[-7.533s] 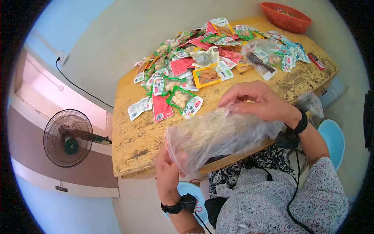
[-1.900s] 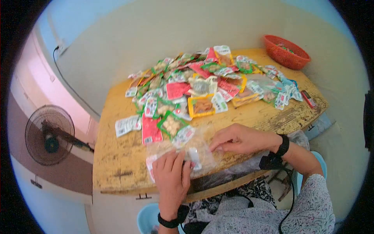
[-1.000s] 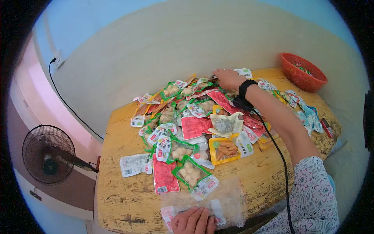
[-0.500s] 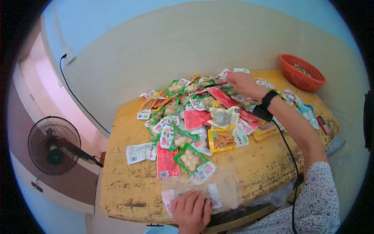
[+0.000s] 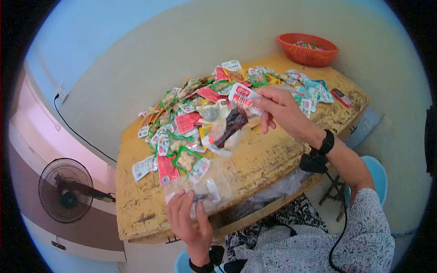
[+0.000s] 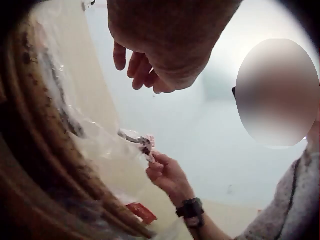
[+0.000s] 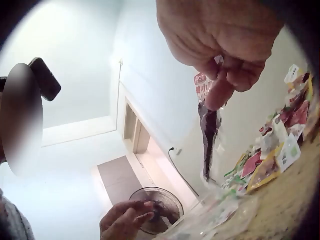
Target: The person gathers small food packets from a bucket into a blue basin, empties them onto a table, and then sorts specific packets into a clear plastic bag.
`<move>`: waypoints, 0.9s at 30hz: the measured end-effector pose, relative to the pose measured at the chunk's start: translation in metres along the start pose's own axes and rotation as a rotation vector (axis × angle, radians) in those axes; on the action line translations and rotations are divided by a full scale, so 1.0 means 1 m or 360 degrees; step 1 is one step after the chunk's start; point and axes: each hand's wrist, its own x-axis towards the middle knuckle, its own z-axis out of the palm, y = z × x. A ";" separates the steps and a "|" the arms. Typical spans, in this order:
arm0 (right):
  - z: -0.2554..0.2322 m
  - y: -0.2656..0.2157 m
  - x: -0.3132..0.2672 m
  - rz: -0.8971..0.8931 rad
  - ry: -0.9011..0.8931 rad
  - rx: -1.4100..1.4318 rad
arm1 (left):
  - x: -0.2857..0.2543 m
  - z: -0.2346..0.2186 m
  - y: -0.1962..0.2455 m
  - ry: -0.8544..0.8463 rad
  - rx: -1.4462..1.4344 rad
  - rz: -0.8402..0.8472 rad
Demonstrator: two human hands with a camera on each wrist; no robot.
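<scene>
My right hand (image 5: 284,111) pinches the printed top of a clear sealed drumstick pack (image 5: 234,123), raised in front of the pile. Its dark meat hangs below the fingers in the right wrist view. Near the front edge of the table, my left hand (image 5: 189,220) is over a flat clear plastic bag (image 5: 227,175), its fingers loosely bent and apart from the thumb. Inside the bag lies another pack (image 5: 211,191) with a white label and dark contents, partly hidden by the fingers. In the left wrist view, the left hand's fingers (image 6: 139,70) hang relaxed.
A pile of sealed snack packs (image 5: 186,122) covers the back of the worn yellow table (image 5: 141,204). A red basket (image 5: 307,50) and a red phone-like object (image 5: 341,97) sit at the right. More clear plastic (image 5: 277,189) bulges below the front edge. A fan (image 5: 66,190) stands left.
My right hand has come back from the rear of the pile with the drumstick pack. The left hand has lifted its flat palm from the bag. Earlier, both hands held bunched clear plastic.
</scene>
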 end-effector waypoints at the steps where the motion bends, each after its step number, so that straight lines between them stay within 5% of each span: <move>1: 0.001 0.000 -0.010 -0.0002 -0.0044 0.0030 | 0.004 -0.002 0.007 0.0016 -0.0026 -0.0018; 4: 0.005 -0.007 -0.030 -0.0022 -0.0234 0.0076 | 0.021 -0.005 0.035 0.0092 -0.0279 -0.0218; 9: 0.012 -0.035 -0.053 -0.0030 -0.0739 0.0048 | 0.035 -0.001 0.076 -0.0206 -0.0969 -0.0753; 14: 0.020 -0.044 -0.080 0.0121 -0.0896 0.0028 | 0.022 0.013 0.088 -0.0415 -0.1403 -0.1209; 17: 0.021 -0.006 -0.096 -0.0021 -0.0341 0.0211 | 0.017 0.020 0.080 -0.0165 -0.1490 -0.1227; 20: 0.007 0.020 -0.117 -0.0021 -0.0225 0.0240 | 0.026 0.022 0.076 0.0238 -0.1521 -0.1192; 23: 0.011 0.020 -0.147 0.0179 -0.0482 0.0082 | 0.029 0.024 0.074 0.0425 -0.1560 -0.1223; 27: 0.037 0.019 -0.162 0.0512 0.0057 0.0653 | 0.026 0.041 0.085 0.0486 -0.1604 -0.1283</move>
